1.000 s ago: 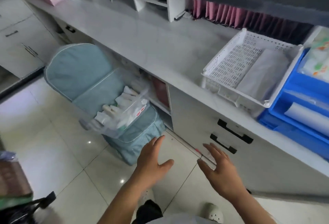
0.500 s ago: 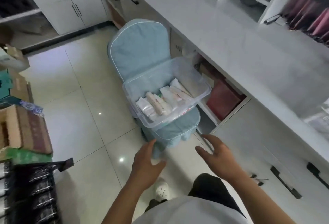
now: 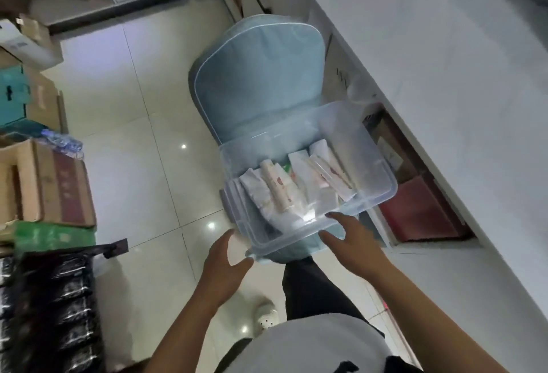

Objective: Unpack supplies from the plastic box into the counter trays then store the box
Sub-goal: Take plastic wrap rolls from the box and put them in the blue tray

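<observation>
A clear plastic box (image 3: 370, 147) sits on the seat of a light blue padded chair (image 3: 258, 76) beside the white counter (image 3: 444, 82). Inside the box lie several white supply packets (image 3: 296, 186). My left hand (image 3: 222, 266) is spread open at the box's near left corner, fingers just short of the rim. My right hand (image 3: 353, 242) is open too, its fingertips touching the box's near edge from below. Neither hand grips anything. The counter trays are out of view.
Cardboard boxes (image 3: 50, 183) and a black crate (image 3: 50, 307) are stacked at the left. An open shelf under the counter holds a red box (image 3: 421, 209). Glossy tiled floor (image 3: 142, 147) lies between the chair and the stacks. My leg and white shoe (image 3: 267, 318) are below.
The view swung left and down from the counter trays to the chair. Both hands moved forward from mid-air up to the near edge of the plastic box.
</observation>
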{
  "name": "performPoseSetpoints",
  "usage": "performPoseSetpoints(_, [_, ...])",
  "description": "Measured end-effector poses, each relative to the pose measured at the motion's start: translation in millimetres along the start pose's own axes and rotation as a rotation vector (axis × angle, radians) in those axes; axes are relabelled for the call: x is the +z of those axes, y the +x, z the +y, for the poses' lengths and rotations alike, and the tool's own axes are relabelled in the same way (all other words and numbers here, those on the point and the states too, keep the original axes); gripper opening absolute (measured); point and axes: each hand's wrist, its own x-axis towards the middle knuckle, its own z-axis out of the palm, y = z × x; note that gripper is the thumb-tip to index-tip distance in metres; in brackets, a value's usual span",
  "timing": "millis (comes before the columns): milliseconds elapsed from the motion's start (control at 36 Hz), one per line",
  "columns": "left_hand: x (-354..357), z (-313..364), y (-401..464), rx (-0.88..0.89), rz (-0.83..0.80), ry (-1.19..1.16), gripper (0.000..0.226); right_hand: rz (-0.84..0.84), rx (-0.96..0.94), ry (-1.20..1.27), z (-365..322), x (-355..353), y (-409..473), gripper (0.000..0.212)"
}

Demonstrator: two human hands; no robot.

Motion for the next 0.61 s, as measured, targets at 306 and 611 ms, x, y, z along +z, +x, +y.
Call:
performPoseSetpoints(306, [19.8, 52.3, 127.3, -0.323, 0.121, -0.272, 0.087, -0.254, 0.151, -0.225, 4.9, 9.4, 182.9, 0.069])
performPoseSetpoints(611, [36.1, 47.9, 144.8, -0.486, 0.238, -0.48, 0.073, -0.044, 0.469, -0.203, 41.9, 27.1, 329.8, 0.067])
